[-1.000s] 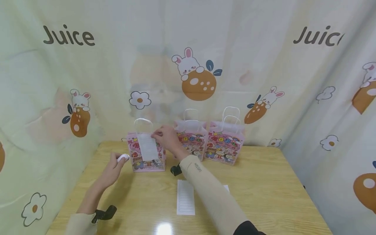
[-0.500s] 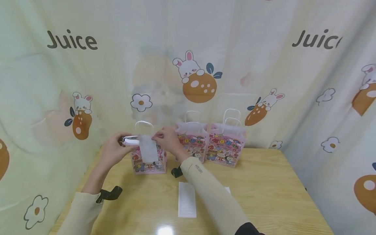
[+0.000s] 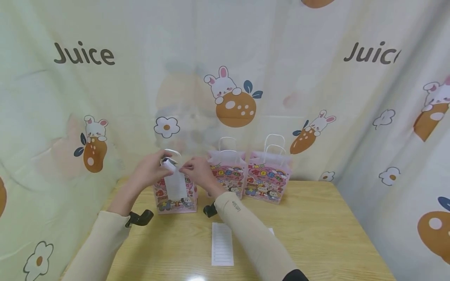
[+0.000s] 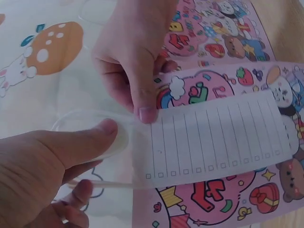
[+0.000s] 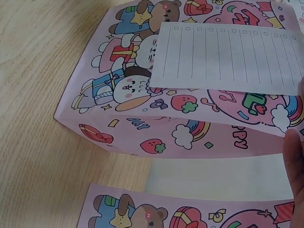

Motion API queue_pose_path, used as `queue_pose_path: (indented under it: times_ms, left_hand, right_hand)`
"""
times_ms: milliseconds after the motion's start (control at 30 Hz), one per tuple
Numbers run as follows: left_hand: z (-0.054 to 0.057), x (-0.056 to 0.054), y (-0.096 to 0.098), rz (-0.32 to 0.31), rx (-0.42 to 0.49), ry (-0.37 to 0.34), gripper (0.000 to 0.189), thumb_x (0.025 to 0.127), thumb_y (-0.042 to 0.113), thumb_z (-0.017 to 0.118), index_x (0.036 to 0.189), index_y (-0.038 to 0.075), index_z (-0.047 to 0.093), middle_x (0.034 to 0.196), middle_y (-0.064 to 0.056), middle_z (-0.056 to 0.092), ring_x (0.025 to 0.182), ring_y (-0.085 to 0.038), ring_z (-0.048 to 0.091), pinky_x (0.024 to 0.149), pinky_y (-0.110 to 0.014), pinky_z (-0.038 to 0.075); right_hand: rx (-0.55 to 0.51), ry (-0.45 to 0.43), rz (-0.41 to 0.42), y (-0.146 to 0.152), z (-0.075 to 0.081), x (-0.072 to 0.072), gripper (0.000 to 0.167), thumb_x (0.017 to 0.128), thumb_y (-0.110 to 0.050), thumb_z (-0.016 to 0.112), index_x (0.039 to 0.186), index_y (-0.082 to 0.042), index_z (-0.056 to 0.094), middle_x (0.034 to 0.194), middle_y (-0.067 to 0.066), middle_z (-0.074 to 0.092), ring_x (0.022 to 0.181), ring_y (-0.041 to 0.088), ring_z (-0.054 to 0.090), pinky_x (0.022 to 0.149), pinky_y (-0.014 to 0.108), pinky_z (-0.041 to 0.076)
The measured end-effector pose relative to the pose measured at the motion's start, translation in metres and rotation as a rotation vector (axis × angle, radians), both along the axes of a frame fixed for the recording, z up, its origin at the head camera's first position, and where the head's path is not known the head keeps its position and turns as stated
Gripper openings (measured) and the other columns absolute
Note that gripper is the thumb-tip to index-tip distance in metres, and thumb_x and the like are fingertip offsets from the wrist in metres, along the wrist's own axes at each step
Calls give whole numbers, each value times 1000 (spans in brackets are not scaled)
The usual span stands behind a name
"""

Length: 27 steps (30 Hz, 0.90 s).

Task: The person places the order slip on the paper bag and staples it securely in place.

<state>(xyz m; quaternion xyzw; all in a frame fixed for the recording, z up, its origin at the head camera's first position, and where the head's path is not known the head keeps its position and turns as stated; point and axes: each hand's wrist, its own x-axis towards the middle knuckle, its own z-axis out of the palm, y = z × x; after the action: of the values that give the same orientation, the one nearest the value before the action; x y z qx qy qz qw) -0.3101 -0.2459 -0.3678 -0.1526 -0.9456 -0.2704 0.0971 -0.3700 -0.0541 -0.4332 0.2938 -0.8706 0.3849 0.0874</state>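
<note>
A pink cartoon-print paper bag stands at the left of the row, its white handle up. Over its front lies a white lined slip of paper with small checkboxes. My right hand pinches the slip's upper right corner at the bag's top edge. My left hand holds a small white stapler between thumb and fingers, at the top of the slip and bag. In the left wrist view, the thumb lies over the stapler's white body and partly hides it.
Two more pink bags, a middle one and a right one, stand along the curtain. A second lined slip lies on the wooden table. Another slip's corner shows beside the right sleeve.
My left hand has moved up and right with the stapler, from beside the bag to its top edge. The right hand stays at the slip's corner.
</note>
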Motion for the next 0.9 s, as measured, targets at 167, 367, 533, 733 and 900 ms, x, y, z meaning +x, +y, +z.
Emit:
queue_pose_path:
  times_ms: [167, 367, 533, 733, 900]
  left_hand:
    - [4, -9, 2, -15, -77, -23, 48, 82, 14, 79, 124, 2, 57, 106, -14, 66, 92, -28, 62, 75, -44, 52]
    - [0, -13, 0, -30, -104, -70, 46, 82, 10, 79, 122, 4, 57, 110, -14, 65, 95, -29, 61, 76, -45, 53]
    - [-7, -15, 0, -39, -103, -127, 47, 83, 10, 78, 123, 2, 55, 113, -15, 63, 97, -29, 62, 77, -44, 54]
    - [-15, -20, -2, -72, -108, -94, 41, 80, 14, 81, 114, 4, 61, 105, -11, 66, 92, -25, 63, 75, -40, 54]
    - [-19, -23, -6, -104, -99, -63, 36, 79, 15, 83, 108, 6, 64, 99, -7, 67, 85, -21, 62, 71, -37, 54]
  right_hand:
    - [4, 18, -3, 0, 0, 0, 18, 90, -30, 71, 95, -13, 77, 85, -9, 60, 81, 4, 60, 68, 16, 50]
    - [9, 17, 0, -1, 0, -1, 17, 89, -29, 72, 95, -14, 77, 85, -9, 60, 79, 5, 59, 67, 17, 49]
    - [23, 29, 7, -2, -3, -1, 18, 89, -31, 72, 95, -14, 77, 85, -9, 61, 80, 5, 60, 68, 16, 49]
    - [52, 56, 4, -2, -3, -1, 20, 91, -33, 70, 95, -15, 76, 88, -9, 61, 81, 4, 61, 68, 16, 49]
    - [249, 180, -16, -3, 2, 0, 28, 90, -44, 68, 101, -19, 74, 96, -9, 65, 84, 6, 61, 71, 20, 49]
